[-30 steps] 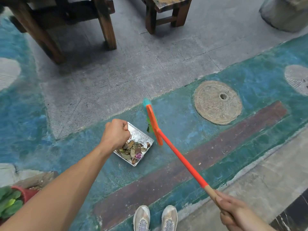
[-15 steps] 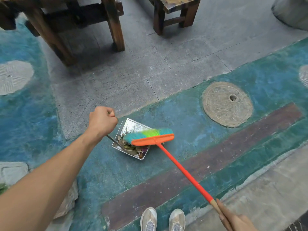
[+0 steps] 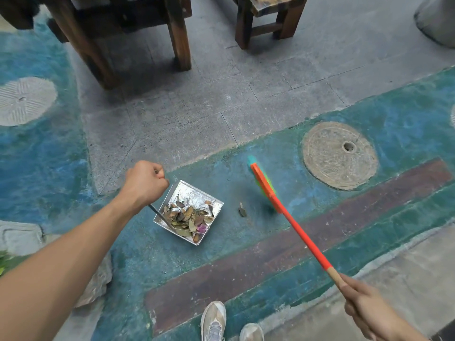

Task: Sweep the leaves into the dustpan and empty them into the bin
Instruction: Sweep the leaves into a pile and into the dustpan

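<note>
- Step in hand: we judge the sweeping to be nearly done. Most leaves point(image 3: 188, 219) lie in the dustpan point(image 3: 193, 193), and one stray leaf point(image 3: 242, 209) remains on the painted floor point(image 3: 138, 254).
- Left hand point(image 3: 145, 185): a fist closed round the thin metal handle point(image 3: 157, 214), at 10 o'clock of the dustpan.
- Right hand point(image 3: 369, 308): clamped on the wooden end of the broom stick point(image 3: 302, 238), at 4 o'clock of the frame.
- Broom head point(image 3: 263, 185): orange back and green-blue bristles, blurred, at 3 o'clock of the dustpan. We cannot tell whether it touches the floor.
- Stray leaf: small and dark, on the floor between dustpan and broom head, nearer the dustpan.
- Next move, as we judge it: a short stroke from 3 o'clock toward 9 o'clock to carry the stray leaf in, with the dustpan's edge held flat to the floor. The dustpan then goes level to the bin, which is not in view.
- Leaves: dry, brown and curled, heaped toward the dustpan's 6 o'clock side, with one pink-purple scrap among them. We judge them light enough to spill if the dustpan tips.
</note>
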Available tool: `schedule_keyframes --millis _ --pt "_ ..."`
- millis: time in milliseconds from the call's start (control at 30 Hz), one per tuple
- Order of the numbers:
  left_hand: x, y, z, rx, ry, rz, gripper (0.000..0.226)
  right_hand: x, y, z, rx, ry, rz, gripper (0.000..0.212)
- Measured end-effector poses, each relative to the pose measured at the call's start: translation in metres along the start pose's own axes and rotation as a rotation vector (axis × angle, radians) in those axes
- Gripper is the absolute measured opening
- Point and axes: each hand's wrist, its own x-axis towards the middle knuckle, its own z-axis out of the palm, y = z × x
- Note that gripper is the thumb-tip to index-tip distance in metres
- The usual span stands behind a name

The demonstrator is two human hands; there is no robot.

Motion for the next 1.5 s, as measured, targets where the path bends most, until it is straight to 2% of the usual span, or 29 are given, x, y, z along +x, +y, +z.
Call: schedule_keyframes --millis 33,133,200,367,500,600,800,867,933,1067,1167,1233,1367,1500 --pt "-0.003 0.003 0.004 0.023 -0.006 0.019 0.044 0.005 -0.02 0.01 -0.005 0.001 0.029 0.032" --pt "-0.013 0.005 0.021 0.093 -0.035 0.078 0.042 0.026 -0.054 0.026 -0.224 0.059 -0.048 0.023" --pt "-0.02 0.007 0.035 0.114 -0.08 0.115 0.041 0.041 -0.065 0.037 -0.281 0.065 -0.066 0.022" --pt "-0.038 0.009 0.07 0.172 -0.17 0.151 0.035 0.07 -0.08 0.065 -0.426 0.015 -0.106 0.027" --pt "-0.052 0.009 0.096 0.166 -0.23 0.172 0.033 0.064 -0.075 0.084 -0.471 -0.099 -0.11 0.029" --pt "-0.054 0.01 0.102 0.152 -0.222 0.153 0.034 0.036 -0.065 0.091 -0.394 -0.183 -0.083 0.028" --pt "-0.05 0.006 0.101 0.167 -0.233 0.118 0.034 -0.035 -0.049 0.06 0.131 -0.475 0.129 0.024" --pt "-0.052 0.005 0.103 0.165 -0.232 0.107 0.034 -0.044 -0.05 0.047 0.243 -0.496 0.173 0.028" --pt "-0.054 0.004 0.103 0.153 -0.242 0.095 0.034 -0.039 -0.057 0.038 0.262 -0.455 0.163 0.032" --pt "-0.054 -0.001 0.099 0.154 -0.24 0.073 0.031 -0.007 -0.086 0.042 0.133 -0.346 0.023 0.037" --pt "-0.059 -0.008 0.098 0.154 -0.232 0.074 0.031 0.015 -0.103 0.066 -0.041 -0.259 -0.098 0.029" --pt "-0.063 -0.013 0.097 0.153 -0.221 0.078 0.033 0.017 -0.104 0.086 -0.102 -0.259 -0.119 0.028" --pt "-0.064 -0.016 0.096 0.144 -0.21 0.074 0.03 -0.012 -0.079 0.103 -0.015 -0.418 0.026 0.031" --pt "-0.066 -0.018 0.098 0.129 -0.233 0.075 0.026 -0.043 -0.066 0.071 0.38 -0.599 0.263 0.033"
